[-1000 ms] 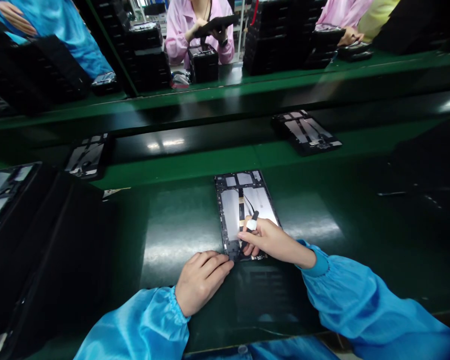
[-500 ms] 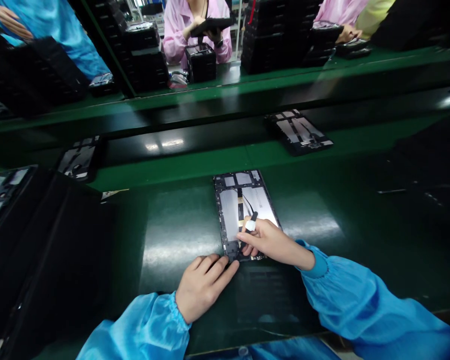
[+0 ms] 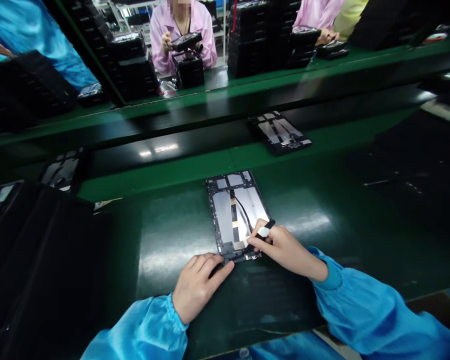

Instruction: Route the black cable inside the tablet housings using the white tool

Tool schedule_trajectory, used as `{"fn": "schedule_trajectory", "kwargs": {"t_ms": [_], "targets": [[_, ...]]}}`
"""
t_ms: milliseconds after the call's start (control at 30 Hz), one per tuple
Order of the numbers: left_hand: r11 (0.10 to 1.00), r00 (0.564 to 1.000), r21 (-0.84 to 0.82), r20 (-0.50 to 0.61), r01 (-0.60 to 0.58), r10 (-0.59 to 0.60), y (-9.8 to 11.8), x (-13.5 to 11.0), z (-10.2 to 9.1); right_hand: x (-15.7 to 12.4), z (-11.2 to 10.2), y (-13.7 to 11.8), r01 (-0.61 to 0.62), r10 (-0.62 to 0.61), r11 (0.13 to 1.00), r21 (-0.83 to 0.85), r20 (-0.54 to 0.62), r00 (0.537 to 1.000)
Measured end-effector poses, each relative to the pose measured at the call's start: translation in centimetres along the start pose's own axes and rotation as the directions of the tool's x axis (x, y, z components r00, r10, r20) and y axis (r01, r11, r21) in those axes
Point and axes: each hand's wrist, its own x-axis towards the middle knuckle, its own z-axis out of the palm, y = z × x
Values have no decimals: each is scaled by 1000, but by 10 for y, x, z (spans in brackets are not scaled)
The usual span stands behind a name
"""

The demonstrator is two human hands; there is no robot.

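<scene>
Right hand (image 3: 281, 246): fingers pinched around a slim black pen-shaped tool with a white band (image 3: 261, 233), its tip lowered onto the near edge of an open rectangular tablet chassis with grey metal plates, a yellowish ribbon strip and a thin black cable (image 3: 235, 215). Left hand (image 3: 197, 282): fingers loosely together and laid flat, fingertips touching the near left corner of the chassis. Both arms wear shiny blue sleeves. The chassis lies near the middle of a glossy green work mat (image 3: 165, 235), long axis running from near to far. Left of the mat stands a stack of black trays (image 3: 37, 260). Beyond, on a dark conveyor strip (image 3: 195, 137), two further opened chassis lie, one far right (image 3: 279, 131), one far left (image 3: 62, 172). At the far side a person in a pink coat (image 3: 183, 30) handles a black device among black stacks. Risk, as a judgement: the tool tip works close to the black cable and ribbon; a slip, or the chassis sliding on the smooth mat under light fingertip restraint, could snag or scratch them
</scene>
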Motion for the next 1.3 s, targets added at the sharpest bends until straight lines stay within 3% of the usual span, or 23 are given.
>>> {"fn": "schedule_trajectory", "kwargs": {"t_ms": [167,600,833,1000,1100,1200,1233,1300], "targets": [[1000,999,-10,-33,5,-5,-1,-2,6,1,2,3,-48,50,988,149,-8,999],[993,1000,115,1,-29,29,3,2,6,-1,3,2,-29,32,997,68,-32,999],[993,999,112,18,30,-33,7,5,8,0,2,-1,-18,18,1000,22,-27,999],[992,992,108,96,72,-83,10,19,6,-1,3,1,9,-10,1000,-9,-54,999],[999,996,-3,79,34,-34,-1,17,2,-1,3,11,31,-13,997,78,-220,975],[995,1000,-99,12,-15,16,-10,11,-2,5,3,24,52,79,971,232,-517,852],[995,1000,-100,-21,-20,18,-10,10,-2,9,4,28,58,115,958,280,-562,819],[997,994,-66,-106,-42,35,-6,12,0,20,7,30,67,148,935,349,-553,820]]}}
